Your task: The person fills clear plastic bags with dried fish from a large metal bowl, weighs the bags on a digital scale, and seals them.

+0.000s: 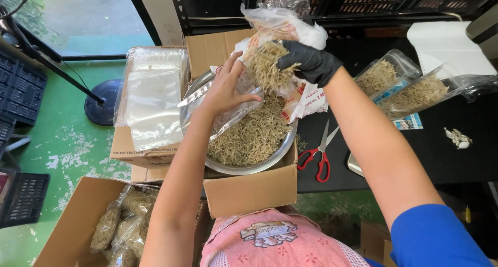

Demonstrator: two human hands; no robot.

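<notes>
My right hand (307,61), in a black glove, grips a clump of dried tan strands (265,65) above a wide metal bowl (258,164) heaped with the same dried strands. My bare left hand (226,87) holds a clear plastic bag (224,107) open over the bowl's left side, just below the clump. The bowl rests in a cardboard box (250,190) right in front of me.
A stack of empty clear bags (154,93) lies on a box to the left. Filled bags (404,88) lie on the black table at right, near red-handled scissors (317,154). A lower-left carton (83,220) holds packed bags. A fan stand base (102,101) sits on the green floor.
</notes>
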